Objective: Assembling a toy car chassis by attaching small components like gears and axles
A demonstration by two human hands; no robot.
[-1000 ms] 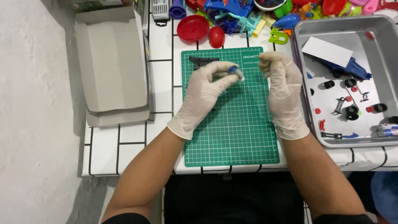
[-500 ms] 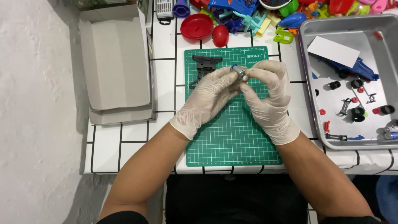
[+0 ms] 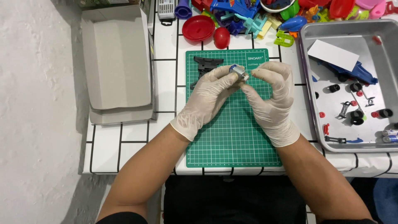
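Both of my hands wear white gloves and meet over a green cutting mat. My left hand pinches a small blue and silver cylindrical part at its fingertips. My right hand has its thumb and forefinger closed just right of that part, at its end; whether it grips something tiny there I cannot tell. A dark grey plastic toy chassis lies on the mat's upper left, partly hidden behind my left fingers.
A metal tray on the right holds a white card, a blue toy body, black wheels and small red bits. An open grey cardboard box sits left. A red lid, a red egg shape and colourful plastic toys crowd the back edge.
My hands have lowered slightly toward me on the mat and stay joined around the small part, which has turned a little in my fingers. A second ago they were apart.
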